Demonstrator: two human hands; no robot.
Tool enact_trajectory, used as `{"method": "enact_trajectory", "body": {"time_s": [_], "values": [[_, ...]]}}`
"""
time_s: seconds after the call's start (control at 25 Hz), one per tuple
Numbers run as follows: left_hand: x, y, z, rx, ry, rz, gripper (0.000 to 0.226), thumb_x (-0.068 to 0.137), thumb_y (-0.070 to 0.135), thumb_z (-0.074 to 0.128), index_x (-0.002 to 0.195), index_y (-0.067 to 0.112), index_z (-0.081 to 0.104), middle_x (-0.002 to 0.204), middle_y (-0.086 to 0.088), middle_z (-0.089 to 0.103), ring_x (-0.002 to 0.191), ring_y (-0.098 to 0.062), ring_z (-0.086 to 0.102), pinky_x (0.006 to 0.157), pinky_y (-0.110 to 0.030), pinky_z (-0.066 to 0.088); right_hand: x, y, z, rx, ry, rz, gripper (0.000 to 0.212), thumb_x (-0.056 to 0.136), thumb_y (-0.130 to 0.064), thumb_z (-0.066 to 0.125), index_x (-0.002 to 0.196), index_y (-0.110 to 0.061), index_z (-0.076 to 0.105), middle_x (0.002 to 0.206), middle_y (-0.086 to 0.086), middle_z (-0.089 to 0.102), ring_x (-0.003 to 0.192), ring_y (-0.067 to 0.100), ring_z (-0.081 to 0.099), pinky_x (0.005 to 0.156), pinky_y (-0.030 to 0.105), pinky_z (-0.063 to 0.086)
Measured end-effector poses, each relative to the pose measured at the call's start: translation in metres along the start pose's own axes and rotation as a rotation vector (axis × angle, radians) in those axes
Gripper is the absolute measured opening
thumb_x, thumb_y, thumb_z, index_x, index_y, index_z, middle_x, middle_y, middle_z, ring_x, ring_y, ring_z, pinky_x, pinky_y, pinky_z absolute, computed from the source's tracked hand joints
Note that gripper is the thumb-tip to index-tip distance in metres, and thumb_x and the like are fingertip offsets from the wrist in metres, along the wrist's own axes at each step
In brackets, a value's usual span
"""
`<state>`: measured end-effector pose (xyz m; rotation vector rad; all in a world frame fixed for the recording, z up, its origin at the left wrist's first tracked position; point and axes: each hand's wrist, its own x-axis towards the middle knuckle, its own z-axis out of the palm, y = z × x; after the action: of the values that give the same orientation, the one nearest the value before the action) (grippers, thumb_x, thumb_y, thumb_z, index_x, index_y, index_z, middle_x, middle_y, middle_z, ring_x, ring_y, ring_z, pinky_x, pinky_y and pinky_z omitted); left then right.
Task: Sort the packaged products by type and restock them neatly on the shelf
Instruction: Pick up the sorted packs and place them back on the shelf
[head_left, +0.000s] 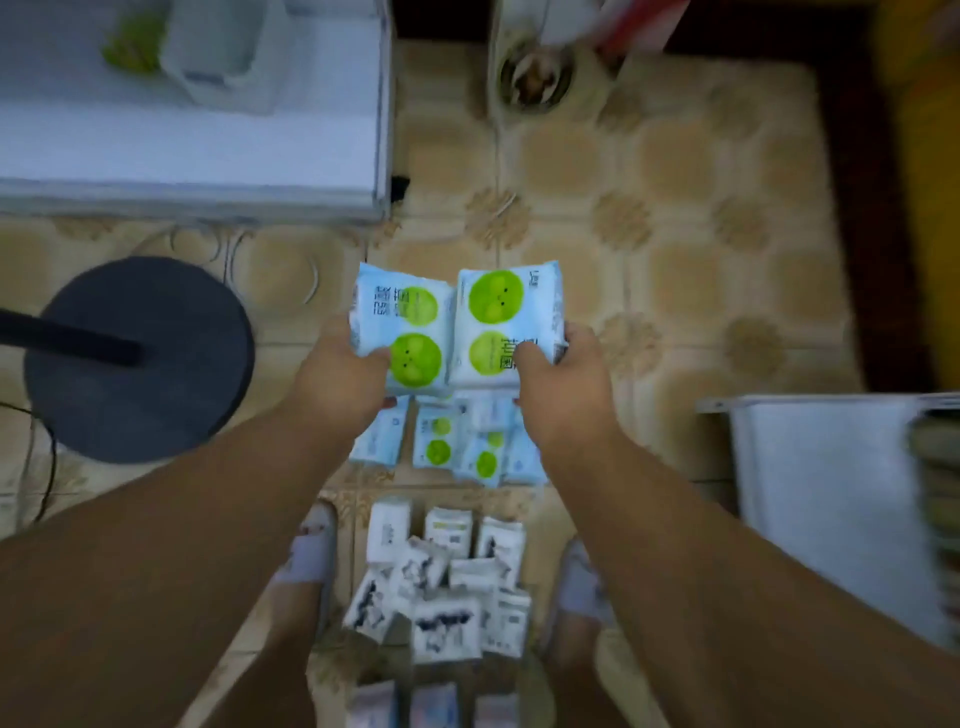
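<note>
My left hand (343, 376) grips a light-blue packet with green circles (402, 325), held above the floor. My right hand (563, 387) grips a matching blue packet (506, 319) right beside it, the two packets edge to edge. Below them on the tiled floor lie several more blue-and-green packets (452, 441). Nearer my feet sits a heap of white packets with black print (447, 582). At the bottom edge lie three pale packets (434, 704).
A white shelf unit (208, 145) with a white bin and a green item stands at the upper left. A black round stand base (140, 358) with a pole is at the left. Another white surface (831, 499) is at the right. My slippered feet flank the white heap.
</note>
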<state>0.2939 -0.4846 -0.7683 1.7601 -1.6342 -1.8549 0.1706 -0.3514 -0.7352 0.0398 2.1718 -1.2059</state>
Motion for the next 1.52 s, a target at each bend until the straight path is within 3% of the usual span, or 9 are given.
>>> {"method": "enact_trajectory", "body": {"time_s": [0.24,0.4,0.56,0.72,0.8,0.92,1.2,1.32,1.52], "values": [[-0.192,0.287,0.011,-0.202,-0.321,0.261,0.025,0.088,-0.001,0.055,0.101,0.020,0.059,0.097,-0.005,0.070,0.070,-0.021,0.067,0.056,-0.032,0.054,-0.139,-0.263,-0.196,0.263,0.160,-0.275,0.028,0.065,-0.024,0.051,0.088,-0.015,0.064,0.087,0.013,0.069,0.077,0.025,0.063,0.077,0.054,0.055],[-0.304,0.431,0.020,-0.189,-0.605,0.510,0.030,0.089,0.004,0.053,0.113,0.022,0.056,0.105,-0.007,0.069,0.085,-0.033,0.069,0.057,-0.037,0.055,-0.252,-0.372,-0.301,0.475,0.399,-0.481,0.028,0.069,-0.019,0.052,0.095,-0.018,0.063,0.089,0.008,0.072,0.081,0.027,0.068,0.074,0.046,0.056],[-0.415,0.505,0.055,-0.070,-0.854,0.737,0.039,0.080,0.014,0.072,0.113,0.023,0.054,0.106,-0.004,0.069,0.090,-0.031,0.070,0.071,-0.053,0.059,-0.363,-0.411,-0.395,0.537,0.699,-0.630,0.015,0.084,-0.009,0.051,0.093,-0.014,0.060,0.084,0.007,0.068,0.065,0.017,0.065,0.055,0.031,0.054],[-0.503,0.532,0.118,-0.034,-1.058,0.861,0.039,0.081,0.004,0.072,0.116,0.015,0.056,0.106,-0.015,0.070,0.087,-0.036,0.070,0.053,-0.034,0.055,-0.430,-0.409,-0.459,0.403,0.991,-0.686,0.024,0.065,-0.028,0.050,0.085,-0.017,0.058,0.079,0.006,0.065,0.066,0.016,0.059,0.055,0.028,0.049],[-0.564,0.537,0.163,-0.040,-1.147,0.913,0.032,0.083,-0.002,0.069,0.109,0.011,0.056,0.104,-0.019,0.068,0.083,-0.039,0.068,0.054,-0.036,0.057,-0.459,-0.392,-0.509,0.370,1.123,-0.728,0.022,0.067,-0.030,0.051,0.086,-0.022,0.060,0.076,0.000,0.067,0.070,0.017,0.061,0.065,0.038,0.051],[-0.620,0.554,0.215,0.062,-1.164,1.068,0.033,0.084,0.003,0.070,0.109,0.016,0.054,0.103,-0.013,0.066,0.083,-0.033,0.066,0.056,-0.036,0.056,-0.473,-0.372,-0.590,0.326,1.264,-0.735,0.025,0.068,-0.031,0.052,0.090,-0.026,0.061,0.080,-0.002,0.068,0.077,0.021,0.064,0.074,0.049,0.054],[-0.701,0.601,0.380,0.355,-1.024,1.498,0.036,0.081,0.011,0.070,0.110,0.023,0.052,0.100,0.001,0.064,0.084,-0.016,0.062,0.066,-0.028,0.050,-0.441,-0.319,-0.780,0.182,1.384,-0.550,0.022,0.074,-0.033,0.054,0.096,-0.026,0.056,0.087,-0.002,0.065,0.084,0.024,0.063,0.080,0.045,0.056],[-0.712,0.609,0.447,0.552,-0.889,1.702,0.043,0.079,0.023,0.070,0.117,0.028,0.049,0.106,-0.003,0.058,0.092,-0.023,0.061,0.074,-0.033,0.055,-0.423,-0.300,-0.841,-0.052,1.367,-0.413,0.014,0.087,-0.026,0.057,0.100,-0.026,0.052,0.085,-0.005,0.061,0.080,0.019,0.058,0.067,0.032,0.045],[-0.726,0.628,0.515,1.024,-0.617,1.987,0.051,0.088,0.024,0.063,0.135,0.031,0.044,0.118,-0.004,0.054,0.103,-0.022,0.052,0.090,-0.036,0.049,-0.401,-0.295,-0.896,-0.460,1.223,-0.184,0.015,0.086,-0.028,0.057,0.098,-0.026,0.048,0.085,-0.003,0.056,0.075,0.018,0.052,0.054,0.026,0.034]]}}
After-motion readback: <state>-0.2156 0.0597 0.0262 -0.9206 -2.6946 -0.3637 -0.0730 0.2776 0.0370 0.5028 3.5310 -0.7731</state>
